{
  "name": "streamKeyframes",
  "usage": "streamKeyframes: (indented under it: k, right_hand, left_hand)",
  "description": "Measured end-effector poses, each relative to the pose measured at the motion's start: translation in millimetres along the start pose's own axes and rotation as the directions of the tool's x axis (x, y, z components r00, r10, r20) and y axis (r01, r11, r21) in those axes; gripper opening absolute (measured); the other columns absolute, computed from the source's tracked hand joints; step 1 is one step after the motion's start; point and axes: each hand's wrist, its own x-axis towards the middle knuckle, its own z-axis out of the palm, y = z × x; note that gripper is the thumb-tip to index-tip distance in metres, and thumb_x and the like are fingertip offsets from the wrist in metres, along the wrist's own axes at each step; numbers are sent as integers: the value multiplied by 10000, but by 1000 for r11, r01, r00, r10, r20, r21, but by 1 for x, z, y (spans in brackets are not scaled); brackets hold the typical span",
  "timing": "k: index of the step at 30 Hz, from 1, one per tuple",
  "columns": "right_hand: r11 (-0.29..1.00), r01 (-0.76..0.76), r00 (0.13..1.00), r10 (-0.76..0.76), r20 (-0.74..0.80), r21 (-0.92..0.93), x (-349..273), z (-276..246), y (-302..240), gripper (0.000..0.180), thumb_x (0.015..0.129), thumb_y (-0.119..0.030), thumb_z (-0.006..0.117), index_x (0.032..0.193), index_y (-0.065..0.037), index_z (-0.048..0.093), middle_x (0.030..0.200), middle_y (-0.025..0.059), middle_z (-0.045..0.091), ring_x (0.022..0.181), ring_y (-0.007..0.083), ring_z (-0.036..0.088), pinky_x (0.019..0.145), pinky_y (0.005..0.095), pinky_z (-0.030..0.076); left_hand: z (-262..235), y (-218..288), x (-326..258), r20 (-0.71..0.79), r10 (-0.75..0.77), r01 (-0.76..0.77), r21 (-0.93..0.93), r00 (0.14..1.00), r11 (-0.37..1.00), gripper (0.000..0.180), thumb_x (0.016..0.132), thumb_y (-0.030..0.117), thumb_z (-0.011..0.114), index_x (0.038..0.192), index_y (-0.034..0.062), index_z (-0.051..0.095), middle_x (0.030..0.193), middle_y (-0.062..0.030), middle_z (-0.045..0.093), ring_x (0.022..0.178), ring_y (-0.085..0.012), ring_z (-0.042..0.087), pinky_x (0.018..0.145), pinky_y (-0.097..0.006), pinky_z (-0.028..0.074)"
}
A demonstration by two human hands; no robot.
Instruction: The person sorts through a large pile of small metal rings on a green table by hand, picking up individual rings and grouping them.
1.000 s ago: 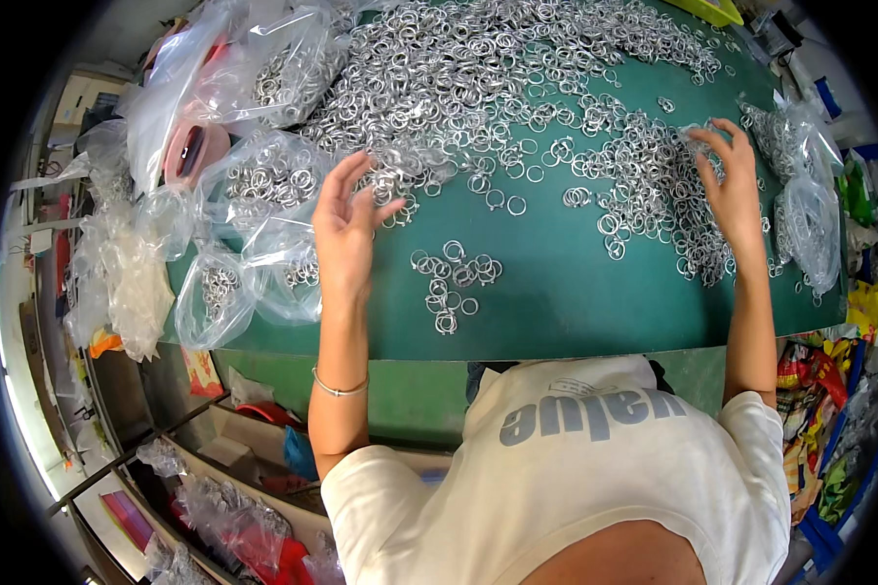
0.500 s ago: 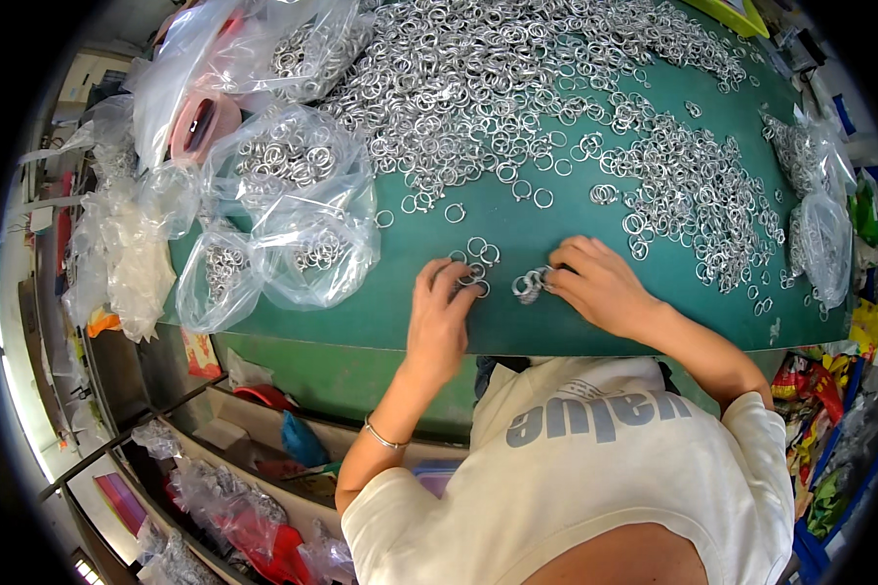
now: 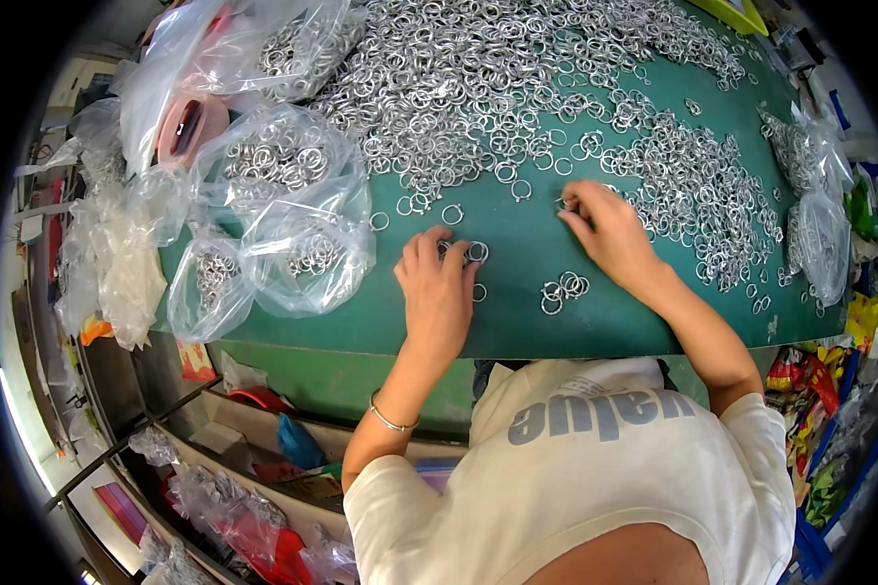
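A green table (image 3: 517,322) is strewn with several small silver metal rings (image 3: 478,88), heaped thickly toward the far side. My left hand (image 3: 437,292) lies palm down near the front edge, its fingertips resting on a few rings (image 3: 475,252). My right hand (image 3: 610,234) reaches further out, fingers touching rings at the edge of the right-hand pile (image 3: 693,185). A small cluster of rings (image 3: 563,290) lies between the two hands. I cannot tell whether either hand pinches a ring.
Clear plastic bags holding rings (image 3: 283,205) crowd the left of the table, with a pink tape roll (image 3: 187,122) behind them. More bags (image 3: 815,214) sit at the right edge. Shelves with bags and clutter (image 3: 224,487) lie below the front edge.
Both hands have moved away from the front edge toward the piles. The right hand slid out to the right-hand pile. A small cluster of rings now lies between them.
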Motion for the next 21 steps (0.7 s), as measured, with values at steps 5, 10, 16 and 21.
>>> streamKeyframes:
  k: [5,10,16,21]
  right_hand:
    - [309,-406,885,367,286,860,-4,-40,-6,211,825,-6,546,1034,-5,519,840,24,533,733,105,538,608,233,443]
    - [827,-311,948,308,84,469,25,-40,11,193,815,-135,597,969,-21,570,814,64,503,738,167,527,601,299,424]
    - [988,-43,992,25,-121,-148,38,-9,19,96,785,-86,607,842,-39,545,830,103,514,709,249,528,596,337,429]
    - [74,-376,895,286,342,924,29,-46,21,84,835,-23,495,914,-28,526,867,61,526,707,138,498,560,250,409]
  left_hand:
    - [-8,-5,2,-38,-32,32,-10,999,999,332,740,49,638,1057,37,537,1088,-116,485,1003,-295,460,808,-391,340]
    - [3,-8,32,-48,-37,37,4,998,999,358,760,67,629,1101,46,522,1058,-91,492,951,-272,473,770,-379,351]
    - [14,0,45,-18,12,-12,-12,1000,1000,335,747,69,632,1069,45,544,1050,-81,487,934,-262,472,769,-380,355]
    - [25,21,71,40,178,-176,-44,983,983,422,736,62,636,1137,42,506,1182,-128,458,1086,-293,443,868,-404,360]
